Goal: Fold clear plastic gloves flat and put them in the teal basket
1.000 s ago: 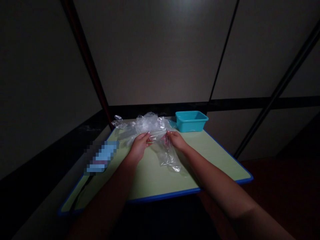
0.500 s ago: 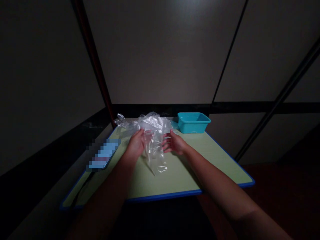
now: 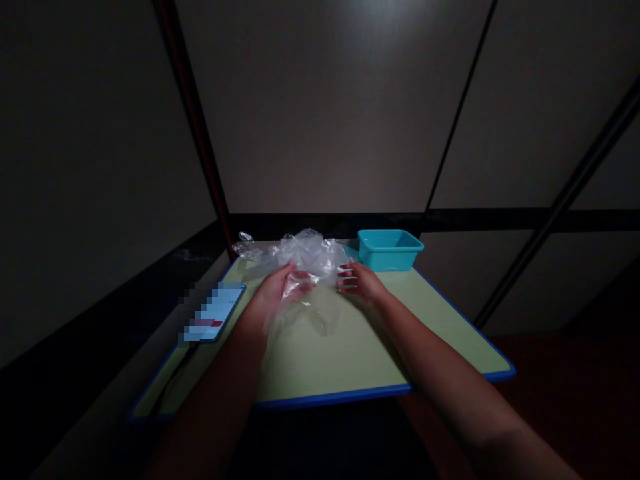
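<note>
A clear, crumpled plastic bag (image 3: 325, 310) hangs loosely from my left hand (image 3: 277, 287), its lower part blurred over the table. The fingers of that hand show through the film, with the thumb on the near side. My right hand (image 3: 363, 281) is held to the right of the bag, fingers spread and nothing in them. Behind both hands lies a heap of more clear plastic film (image 3: 313, 250), bunched along the far edge of the table. I cannot make out whether the bag and the heap are joined.
The pale green table (image 3: 350, 360) has a blue rim. At its far right corner stands a turquoise plastic basket (image 3: 390, 257). On the left lies a phone (image 3: 227, 310), partly pixelated, with a dark strap or cord (image 3: 173, 377) below it. Dark panelled walls enclose the table behind and at left.
The hanging bag has swung left and spread out beneath my left hand. My right hand has shifted slightly right, away from the film. The view has tilted a little.
</note>
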Demonstrator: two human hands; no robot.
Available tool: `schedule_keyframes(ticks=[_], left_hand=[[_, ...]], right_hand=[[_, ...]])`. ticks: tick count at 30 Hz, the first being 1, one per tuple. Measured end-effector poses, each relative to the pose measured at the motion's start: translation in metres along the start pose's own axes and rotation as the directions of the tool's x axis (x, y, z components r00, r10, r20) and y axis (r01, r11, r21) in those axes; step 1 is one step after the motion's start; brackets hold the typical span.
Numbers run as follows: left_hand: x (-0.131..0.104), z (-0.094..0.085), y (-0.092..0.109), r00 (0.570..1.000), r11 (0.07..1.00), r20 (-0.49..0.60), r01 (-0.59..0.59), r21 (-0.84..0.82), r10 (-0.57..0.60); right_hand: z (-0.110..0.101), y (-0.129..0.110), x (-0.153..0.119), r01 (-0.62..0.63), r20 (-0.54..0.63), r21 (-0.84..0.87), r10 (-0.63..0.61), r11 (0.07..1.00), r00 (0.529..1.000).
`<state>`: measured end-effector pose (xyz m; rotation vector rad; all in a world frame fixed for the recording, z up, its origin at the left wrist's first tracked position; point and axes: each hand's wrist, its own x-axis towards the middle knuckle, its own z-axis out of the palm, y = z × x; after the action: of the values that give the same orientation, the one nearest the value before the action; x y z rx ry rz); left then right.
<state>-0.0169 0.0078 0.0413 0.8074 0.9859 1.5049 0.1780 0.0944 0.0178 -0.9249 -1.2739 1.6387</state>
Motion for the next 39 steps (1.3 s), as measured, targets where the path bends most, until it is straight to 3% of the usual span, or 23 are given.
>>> schedule_keyframes(ticks=[3,5,7,9,12,15,18,20,22,26,29,32,34,37,39], left_hand=[[-0.007,0.008,-0.009,0.988,0.992,0.132,0.072,0.102,-0.085],[-0.006,0.009,-0.015,0.986,0.981,0.157,0.023,0.193,-0.054],[-0.003,0.007,-0.019,0.991,0.968,0.133,-0.027,0.250,-0.007],[0.002,0.001,-0.020,0.994,0.955,0.105,-0.045,0.294,0.015],[0.007,-0.009,-0.017,0.995,0.911,0.097,-0.006,0.413,-0.038],[0.010,-0.016,-0.012,0.998,0.877,-0.021,0.062,0.477,-0.058],[0.012,-0.018,-0.009,0.986,0.890,-0.166,0.095,0.447,-0.022],[0.012,-0.017,-0.008,0.979,0.894,-0.203,0.106,0.435,-0.017],[0.011,-0.016,-0.011,0.983,0.881,-0.179,0.116,0.459,-0.036],[0.009,-0.013,-0.021,0.998,0.772,-0.012,0.056,0.633,-0.062],[0.010,-0.013,-0.025,1.000,0.743,-0.015,0.020,0.670,-0.013],[0.011,-0.016,-0.017,0.997,0.765,-0.055,-0.013,0.644,0.062],[0.011,-0.018,-0.008,0.997,0.834,-0.046,-0.023,0.551,0.059],[0.009,-0.020,0.005,0.997,0.965,-0.003,-0.071,0.254,0.075],[0.006,-0.020,0.011,0.994,0.993,0.014,-0.109,0.044,0.108]], right_hand=[[0.004,-0.006,-0.011,0.026,0.153,0.006,-0.026,1.000,0.988],[0.007,-0.007,-0.018,0.069,0.283,-0.074,-0.045,0.995,0.958],[0.008,-0.005,-0.019,0.136,0.340,-0.179,-0.069,0.974,0.938],[0.005,-0.003,-0.015,0.166,0.291,-0.237,-0.093,0.957,0.952],[-0.003,-0.001,-0.004,0.114,0.103,-0.248,-0.091,0.962,0.991],[-0.013,-0.003,0.002,0.078,-0.021,-0.311,-0.089,0.947,0.996],[-0.018,-0.005,0.003,0.067,-0.032,-0.356,-0.084,0.932,0.996],[-0.019,-0.005,0.003,0.062,-0.014,-0.348,-0.071,0.935,0.997],[-0.018,-0.003,0.004,0.054,-0.022,-0.365,-0.066,0.929,0.998],[-0.018,0.002,0.007,0.005,-0.066,-0.454,-0.040,0.891,0.997],[-0.019,0.003,0.007,0.013,-0.057,-0.472,-0.046,0.882,0.997],[-0.018,-0.002,0.005,0.081,0.011,-0.383,-0.083,0.920,0.996],[-0.016,-0.008,0.002,0.139,0.084,-0.227,-0.123,0.964,0.989],[-0.014,-0.017,-0.004,0.183,0.150,0.029,-0.186,0.983,0.971],[-0.014,-0.023,-0.009,0.191,0.157,0.141,-0.212,0.972,0.965]])
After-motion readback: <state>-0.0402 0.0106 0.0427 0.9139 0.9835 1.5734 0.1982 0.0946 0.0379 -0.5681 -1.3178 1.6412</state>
